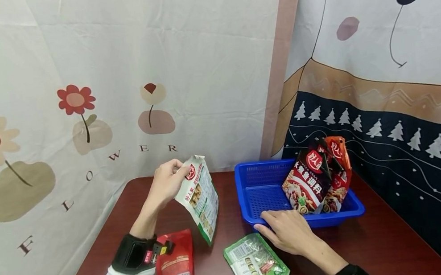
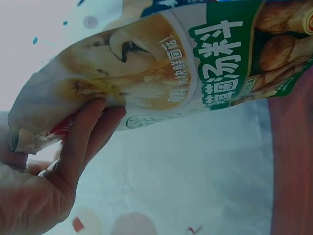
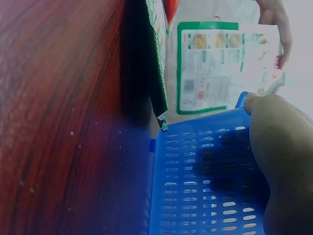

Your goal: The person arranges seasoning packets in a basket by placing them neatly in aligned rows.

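White and green, a printed pouch (image 1: 200, 198) is held up over the left part of the surface (image 1: 114, 225), left of the blue basket (image 1: 260, 193). I record the left hand (image 1: 168, 181) pinching its upper end between thumb and fingers; the pouch tilts, lower end towards the surface, and I cannot tell whether that end touches. On my left wrist feed the front shows mushroom pictures and white lettering on green.

I find the right hand (image 1: 288, 231) holding the basket's near rim, thumb outside the perforated wall; its remaining fingers are partly hidden from me.

Inside the basket, at its right side, a black pouch (image 1: 306, 182) leans against an orange-red pouch (image 1: 339, 152). A green packet (image 1: 255, 263) lies just in front of the basket. I note a red pouch (image 1: 177, 267) lying beside the left wrist, barcode visible.
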`<state>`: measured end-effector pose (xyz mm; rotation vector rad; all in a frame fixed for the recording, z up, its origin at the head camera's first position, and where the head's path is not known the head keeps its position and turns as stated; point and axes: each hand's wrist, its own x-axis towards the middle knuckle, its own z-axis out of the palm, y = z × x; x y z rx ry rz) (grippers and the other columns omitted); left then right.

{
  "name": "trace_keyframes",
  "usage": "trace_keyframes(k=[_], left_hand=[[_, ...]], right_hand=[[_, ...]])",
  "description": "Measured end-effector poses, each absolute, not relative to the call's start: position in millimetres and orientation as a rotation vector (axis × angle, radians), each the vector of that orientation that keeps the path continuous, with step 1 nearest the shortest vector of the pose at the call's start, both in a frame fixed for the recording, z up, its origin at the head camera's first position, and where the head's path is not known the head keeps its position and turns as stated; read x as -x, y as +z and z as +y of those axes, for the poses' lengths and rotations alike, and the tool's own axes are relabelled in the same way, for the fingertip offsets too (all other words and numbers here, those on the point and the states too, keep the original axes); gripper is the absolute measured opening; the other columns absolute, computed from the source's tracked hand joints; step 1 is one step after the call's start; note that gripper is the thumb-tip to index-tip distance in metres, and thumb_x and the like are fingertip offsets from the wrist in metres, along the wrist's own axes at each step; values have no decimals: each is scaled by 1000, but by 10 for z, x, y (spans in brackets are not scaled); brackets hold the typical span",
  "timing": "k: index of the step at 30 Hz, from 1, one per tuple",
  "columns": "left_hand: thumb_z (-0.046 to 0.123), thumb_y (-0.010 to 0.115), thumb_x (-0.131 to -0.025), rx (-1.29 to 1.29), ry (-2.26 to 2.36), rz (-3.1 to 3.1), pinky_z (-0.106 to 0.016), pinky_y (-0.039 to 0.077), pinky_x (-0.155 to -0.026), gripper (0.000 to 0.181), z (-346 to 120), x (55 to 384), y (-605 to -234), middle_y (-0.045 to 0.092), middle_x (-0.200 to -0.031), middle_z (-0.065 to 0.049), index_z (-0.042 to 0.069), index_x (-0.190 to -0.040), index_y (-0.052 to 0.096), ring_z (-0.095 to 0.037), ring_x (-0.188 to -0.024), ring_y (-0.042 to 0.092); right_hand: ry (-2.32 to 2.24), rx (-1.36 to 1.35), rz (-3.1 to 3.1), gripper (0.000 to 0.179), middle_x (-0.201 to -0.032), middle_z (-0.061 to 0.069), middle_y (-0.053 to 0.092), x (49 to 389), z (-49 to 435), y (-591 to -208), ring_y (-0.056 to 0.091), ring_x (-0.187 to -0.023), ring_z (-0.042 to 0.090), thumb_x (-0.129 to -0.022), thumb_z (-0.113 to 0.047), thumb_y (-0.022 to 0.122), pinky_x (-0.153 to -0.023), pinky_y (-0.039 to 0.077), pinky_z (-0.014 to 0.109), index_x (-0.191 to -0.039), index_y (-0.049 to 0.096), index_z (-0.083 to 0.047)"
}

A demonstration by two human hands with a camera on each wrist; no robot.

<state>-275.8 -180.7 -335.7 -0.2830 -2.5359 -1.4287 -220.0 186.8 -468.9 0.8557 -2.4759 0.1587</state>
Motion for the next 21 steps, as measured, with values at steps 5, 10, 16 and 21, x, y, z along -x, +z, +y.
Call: trace_keyframes(k=[5,10,16,21], left_hand=[[27,64,-109,289,-1323,-2481,-28,47,-54,32,-1642,2668,-3233,62,-67,-1,12,-81,60,-18,-63,64],[27,63,-107,320,-1274,-2456,-26,40,-51,45,-1529,2608,-3128,44,-61,5,19,-67,44,-17,-61,59],[27,62,-109,437,-1442,-2449,-24,39,-52,45,-1458,2559,-3085,40,-61,7,17,-69,43,-15,-57,52],[25,63,-112,491,-1608,-2380,-23,39,-54,45,-1435,2511,-3081,39,-62,7,13,-72,47,-12,-58,48]], right_hand=[[156,-844,-2483,38,-64,-17,36,2207,1873,-4682,29,-54,-2,-109,-48,72,-51,17,20,-84,54,-28],[163,-840,-2489,38,-64,-17,34,2207,1868,-4670,27,-54,-2,-109,-49,72,-51,16,20,-83,53,-28],[216,-850,-2555,33,-67,-17,48,2180,1857,-4602,39,-55,-1,-111,-50,70,-51,25,21,-88,60,-28],[369,-816,-2619,31,-106,-5,82,2122,1810,-4518,79,-90,14,-113,-51,66,-72,63,35,-116,77,-22]])
